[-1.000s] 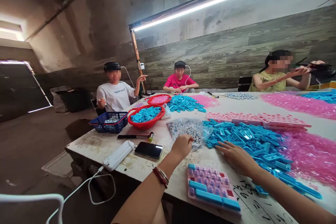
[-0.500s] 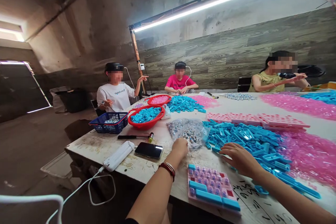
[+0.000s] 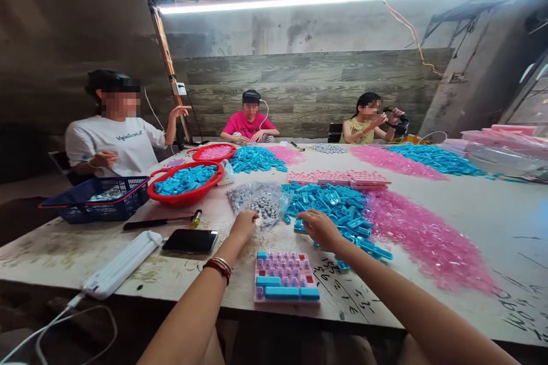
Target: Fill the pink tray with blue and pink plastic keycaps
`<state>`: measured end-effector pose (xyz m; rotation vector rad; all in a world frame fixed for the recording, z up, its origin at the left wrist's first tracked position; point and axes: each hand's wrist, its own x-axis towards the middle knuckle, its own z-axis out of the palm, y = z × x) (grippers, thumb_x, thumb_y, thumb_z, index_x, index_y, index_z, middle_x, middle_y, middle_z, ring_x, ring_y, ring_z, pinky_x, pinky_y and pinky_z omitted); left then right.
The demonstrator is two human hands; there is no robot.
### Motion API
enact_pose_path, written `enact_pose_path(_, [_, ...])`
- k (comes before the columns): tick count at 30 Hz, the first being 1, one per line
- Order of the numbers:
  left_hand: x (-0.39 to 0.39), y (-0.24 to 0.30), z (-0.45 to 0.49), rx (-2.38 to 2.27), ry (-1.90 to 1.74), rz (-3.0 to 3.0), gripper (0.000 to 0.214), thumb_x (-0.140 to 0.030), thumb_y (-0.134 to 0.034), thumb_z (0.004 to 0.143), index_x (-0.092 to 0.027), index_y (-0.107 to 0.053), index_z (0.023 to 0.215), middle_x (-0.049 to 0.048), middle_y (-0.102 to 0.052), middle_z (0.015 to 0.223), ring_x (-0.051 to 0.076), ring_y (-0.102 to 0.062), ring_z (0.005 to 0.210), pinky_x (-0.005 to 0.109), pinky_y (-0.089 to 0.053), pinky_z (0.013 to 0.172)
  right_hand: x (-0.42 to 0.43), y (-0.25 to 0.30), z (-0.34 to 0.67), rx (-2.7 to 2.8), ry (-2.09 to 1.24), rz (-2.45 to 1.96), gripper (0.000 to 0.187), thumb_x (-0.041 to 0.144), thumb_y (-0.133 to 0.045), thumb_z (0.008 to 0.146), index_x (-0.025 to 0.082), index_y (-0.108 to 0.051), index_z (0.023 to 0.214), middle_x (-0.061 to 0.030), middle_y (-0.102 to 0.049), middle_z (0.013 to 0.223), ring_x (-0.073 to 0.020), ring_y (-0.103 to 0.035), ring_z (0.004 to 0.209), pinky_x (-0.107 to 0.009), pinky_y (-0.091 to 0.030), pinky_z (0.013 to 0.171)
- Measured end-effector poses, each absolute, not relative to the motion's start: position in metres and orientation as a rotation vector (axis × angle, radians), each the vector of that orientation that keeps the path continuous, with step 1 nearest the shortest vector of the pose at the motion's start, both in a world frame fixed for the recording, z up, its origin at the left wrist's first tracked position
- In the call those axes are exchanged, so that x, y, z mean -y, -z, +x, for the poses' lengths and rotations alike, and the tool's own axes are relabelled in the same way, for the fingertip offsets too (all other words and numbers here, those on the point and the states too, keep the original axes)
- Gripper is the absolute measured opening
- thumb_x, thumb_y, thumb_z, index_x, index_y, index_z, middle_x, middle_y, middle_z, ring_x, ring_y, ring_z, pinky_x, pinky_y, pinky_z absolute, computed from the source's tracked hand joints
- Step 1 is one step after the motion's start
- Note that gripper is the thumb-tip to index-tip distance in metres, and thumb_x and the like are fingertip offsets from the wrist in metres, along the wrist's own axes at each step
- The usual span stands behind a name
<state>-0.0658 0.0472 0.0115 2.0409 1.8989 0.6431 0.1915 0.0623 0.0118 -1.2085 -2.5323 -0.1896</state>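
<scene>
My left hand (image 3: 244, 224) rests at the near edge of a clear plastic bag of small grey parts (image 3: 257, 201), its fingers curled into the bag so that what they hold is hidden. My right hand (image 3: 319, 226) lies on the near edge of a heap of blue plastic pieces (image 3: 334, 205), fingers bent down among them. Between my forearms, at the table's front, lies a pink tray (image 3: 285, 276) filled with small purple caps and a few blue bars. A red band sits on my left wrist.
A pink heap (image 3: 423, 236) spreads to the right. A black phone (image 3: 190, 240), a white power bank (image 3: 122, 265), a small hammer (image 3: 160, 221), a red bowl of blue pieces (image 3: 185, 182) and a blue basket (image 3: 96, 199) lie left. Three people sit round the table's far side.
The view has swung to the right, showing more of the table's right side. My right hand has drawn back from flat on the blue heap to its near edge. My left hand stays at the bag.
</scene>
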Motion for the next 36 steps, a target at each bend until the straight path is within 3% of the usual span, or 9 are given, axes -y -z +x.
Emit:
enact_pose_path(3, [-0.051, -0.01, -0.064, -1.899, -0.689, 2.008, 0.014, -0.017, -0.054, 0.087, -0.011, -0.06, 0.099, 0.0057, -0.063, 0.098, 0.017, -0.06, 0.093, 0.037, -0.048, 0.085, -0.071, -0.006, 0.188, 2.592, 0.19, -1.176, 0.057, -0.004, -0.042, 0.075, 0.023, -0.052, 0.124, -0.0046, -0.052, 0.131, -0.0253, -0.049, 0.115, -0.039, -0.041, 0.089])
enact_pose_path(5, [-0.053, -0.009, -0.063, -1.896, -0.701, 1.986, 0.016, -0.016, -0.055, 0.086, -0.011, -0.06, 0.1, 0.0061, -0.064, 0.099, 0.017, -0.061, 0.091, 0.037, -0.048, 0.083, -0.075, -0.002, 0.188, 2.653, 0.183, -1.156, 0.062, -0.005, -0.042, 0.073, 0.025, -0.051, 0.126, -0.0026, -0.048, 0.136, -0.0267, -0.047, 0.116, -0.041, -0.039, 0.09])
enact_pose_path(10, [-0.052, -0.011, -0.059, -1.847, -0.733, 2.004, 0.035, 0.003, -0.054, 0.075, -0.015, -0.063, 0.104, 0.009, -0.063, 0.113, 0.018, -0.056, 0.106, 0.028, -0.042, 0.093, -0.076, -0.003, 0.196, 2.692, 0.159, -1.144, 0.047, -0.001, -0.044, 0.078, 0.025, -0.061, 0.113, -0.0034, -0.064, 0.115, -0.0247, -0.053, 0.106, -0.037, -0.038, 0.086])
enact_pose_path(13, [-0.051, -0.011, -0.058, -1.808, -0.726, 2.024, 0.039, 0.005, -0.051, 0.073, -0.015, -0.065, 0.103, 0.0082, -0.064, 0.112, 0.018, -0.055, 0.109, 0.027, -0.04, 0.095, -0.076, -0.007, 0.198, 2.692, 0.169, -1.144, 0.038, 0.0, -0.047, 0.079, 0.024, -0.066, 0.102, -0.0039, -0.068, 0.104, -0.0238, -0.055, 0.1, -0.036, -0.037, 0.084])
enact_pose_path(18, [-0.049, -0.01, -0.057, -1.792, -0.732, 2.002, 0.025, 0.005, -0.053, 0.072, -0.011, -0.068, 0.084, 0.0073, -0.069, 0.095, 0.018, -0.061, 0.095, 0.035, -0.044, 0.091, -0.075, -0.012, 0.197, 2.71, 0.163, -1.117, 0.032, 0.004, -0.049, 0.081, 0.023, -0.067, 0.099, -0.0038, -0.07, 0.097, -0.0239, -0.056, 0.097, -0.035, -0.037, 0.081])
enact_pose_path(25, [-0.044, -0.03, -0.051, -1.697, -1.034, 1.883, 0.033, -0.003, -0.056, 0.073, -0.012, -0.064, 0.104, 0.007, -0.069, 0.091, 0.015, -0.065, 0.081, 0.025, -0.05, 0.077, -0.075, -0.018, 0.198, 2.734, 0.081, -1.041, 0.039, 0.003, -0.051, 0.079, 0.024, -0.063, 0.11, -0.0047, -0.066, 0.108, -0.0239, -0.055, 0.105, -0.035, -0.041, 0.083])
enact_pose_path(36, [-0.009, -0.05, -0.015, -1.158, -1.07, 1.786, 0.017, -0.014, -0.063, 0.068, -0.013, -0.064, 0.085, 0.0042, -0.07, 0.084, 0.016, -0.066, 0.08, 0.025, -0.052, 0.075, -0.068, -0.024, 0.203, 2.612, -0.08, -0.921, 0.037, 0.005, -0.057, 0.073, 0.018, -0.061, 0.107, -0.0069, -0.065, 0.098, -0.0197, -0.058, 0.095, -0.032, -0.045, 0.083])
